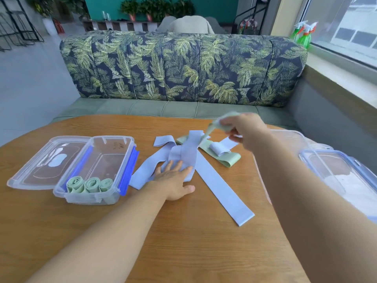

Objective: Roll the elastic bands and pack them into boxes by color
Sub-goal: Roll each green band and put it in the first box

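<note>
Both forearms reach in from the near edge over the tabletop (183, 252). At the middle, the left hand (173, 180) lies flat with straight fingers, pressing on the tangled blue bands (214, 184); its grip holds nothing. Beyond the pile, raised and blurred, the right hand (244, 129) has its grip closed round the end of a green band (209, 130), whose tail drops into the heap where a blue strip crosses it.

At left, the open left box (126, 166) holds three green rolls (89, 184) at its near end, with its lid (40, 160) beside it. The right box (336, 170) sits at the right edge; its contents are unclear.

The likely trouble is snagging. If the green band runs under the blue strips, a hard pull could drag them out from under the pressing hand. It could also upset the small pale roll (219, 150) resting on the green stretch, or stretch the band so that it springs back.
</note>
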A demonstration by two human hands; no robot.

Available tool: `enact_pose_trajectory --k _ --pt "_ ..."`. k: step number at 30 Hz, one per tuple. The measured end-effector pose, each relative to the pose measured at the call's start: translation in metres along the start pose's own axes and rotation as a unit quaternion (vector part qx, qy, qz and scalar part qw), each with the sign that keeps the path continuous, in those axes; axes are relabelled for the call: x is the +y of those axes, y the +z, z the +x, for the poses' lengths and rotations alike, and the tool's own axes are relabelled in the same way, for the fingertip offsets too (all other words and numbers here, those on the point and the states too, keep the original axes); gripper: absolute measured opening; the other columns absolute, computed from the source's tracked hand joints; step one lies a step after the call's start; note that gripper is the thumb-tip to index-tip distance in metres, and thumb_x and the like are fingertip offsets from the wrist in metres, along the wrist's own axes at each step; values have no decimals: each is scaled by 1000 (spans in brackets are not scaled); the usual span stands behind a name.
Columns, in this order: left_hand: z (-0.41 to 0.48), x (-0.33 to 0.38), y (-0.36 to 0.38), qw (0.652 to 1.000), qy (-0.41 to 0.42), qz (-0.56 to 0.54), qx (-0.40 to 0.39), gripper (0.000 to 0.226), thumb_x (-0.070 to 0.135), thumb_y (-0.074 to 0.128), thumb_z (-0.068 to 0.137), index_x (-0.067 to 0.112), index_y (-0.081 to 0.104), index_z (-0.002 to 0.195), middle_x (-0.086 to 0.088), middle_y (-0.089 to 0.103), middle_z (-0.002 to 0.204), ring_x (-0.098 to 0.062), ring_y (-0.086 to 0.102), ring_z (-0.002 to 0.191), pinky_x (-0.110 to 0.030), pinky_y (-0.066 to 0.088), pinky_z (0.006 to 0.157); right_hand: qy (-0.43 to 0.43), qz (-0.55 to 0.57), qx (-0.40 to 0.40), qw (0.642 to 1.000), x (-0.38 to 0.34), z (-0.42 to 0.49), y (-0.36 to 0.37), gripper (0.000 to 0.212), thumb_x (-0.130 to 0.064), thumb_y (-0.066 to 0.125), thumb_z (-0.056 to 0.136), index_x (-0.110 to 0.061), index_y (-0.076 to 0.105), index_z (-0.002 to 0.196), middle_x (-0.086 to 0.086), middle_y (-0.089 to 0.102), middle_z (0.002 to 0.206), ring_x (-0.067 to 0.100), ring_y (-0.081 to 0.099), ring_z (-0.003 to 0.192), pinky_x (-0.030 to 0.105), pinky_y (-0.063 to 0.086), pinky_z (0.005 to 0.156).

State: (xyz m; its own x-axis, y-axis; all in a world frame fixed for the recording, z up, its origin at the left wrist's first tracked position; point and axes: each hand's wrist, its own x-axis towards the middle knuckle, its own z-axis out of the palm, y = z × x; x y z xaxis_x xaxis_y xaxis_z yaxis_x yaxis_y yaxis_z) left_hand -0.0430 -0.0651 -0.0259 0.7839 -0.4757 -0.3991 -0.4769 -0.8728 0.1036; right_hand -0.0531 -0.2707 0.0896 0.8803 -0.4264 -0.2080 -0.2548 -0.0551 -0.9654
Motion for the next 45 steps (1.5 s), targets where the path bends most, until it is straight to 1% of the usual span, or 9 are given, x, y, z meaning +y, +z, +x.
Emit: enact_pose_trajectory --k 6,11,15,18,22,27,31,37,45 --pt "-15 -6 -14 997 4 13 71 82 58 47 92 31 2 155 0 -6 163 -21 -8 150 -46 7 118 -70 104 -51 991 -68 -29 1 15 -19 69 85 -18 61 98 -4 62 73 8 59 61 27 42 67" --pt "-41 2 -44 977 29 -97 189 80 57 59 87 26 24 151 4 25 157 -17 23 144 -38 26 110 -84 109 -69 988 -75 -61 5 17 -19 71 85 -17 60 99 0 62 83 10 53 64 28 40 68" --pt "-62 24 -73 880 82 -411 222 92 42 78 77 22 28 152 2 35 153 -15 32 141 -29 31 108 -73 111 -78 988 -67 -87 9 14 -20 74 84 -19 61 91 -1 60 80 11 52 67 28 40 69" --pt "-76 43 -86 798 144 -528 252 78 24 86 70 20 46 136 0 55 138 -12 49 128 -27 40 100 -62 111 -88 988 -63 -108 11 16 -23 74 84 -20 61 93 -3 63 79 10 57 68 27 40 69" --pt "-91 48 -91 764 107 -540 337 23 28 65 74 16 60 93 -6 69 93 -21 61 80 -50 52 80 -55 109 -93 988 -60 -133 11 14 -30 72 86 -20 63 83 -3 64 72 11 58 64 28 41 72" --pt "-106 40 -84 752 81 -556 345 27 31 55 72 9 63 84 -17 70 87 -19 57 72 -52 53 77 -58 114 -123 984 -60 -152 4 26 -41 62 93 -19 64 77 -3 64 59 13 61 64 30 44 75" --pt "-127 46 -81 750 120 -583 287 8 16 64 87 9 68 87 -5 71 78 -17 61 72 -40 53 74 -60 147 -114 981 -61 -163 6 19 -23 63 94 -15 63 78 2 62 60 12 59 58 24 45 65" --pt "-137 53 -38 776 129 -618 -9 13 12 62 92 19 68 102 3 72 95 -13 67 88 -26 54 75 -37 188 -103 976 -56 -160 6 12 -21 58 97 -17 61 86 0 71 64 10 64 68 24 45 70" --pt "-113 49 11 791 48 -597 -123 22 7 60 93 15 62 113 -3 71 103 -17 68 95 -31 55 85 69 113 -64 989 4 -129 17 11 -13 52 97 -14 56 87 5 70 83 11 63 68 25 39 63"
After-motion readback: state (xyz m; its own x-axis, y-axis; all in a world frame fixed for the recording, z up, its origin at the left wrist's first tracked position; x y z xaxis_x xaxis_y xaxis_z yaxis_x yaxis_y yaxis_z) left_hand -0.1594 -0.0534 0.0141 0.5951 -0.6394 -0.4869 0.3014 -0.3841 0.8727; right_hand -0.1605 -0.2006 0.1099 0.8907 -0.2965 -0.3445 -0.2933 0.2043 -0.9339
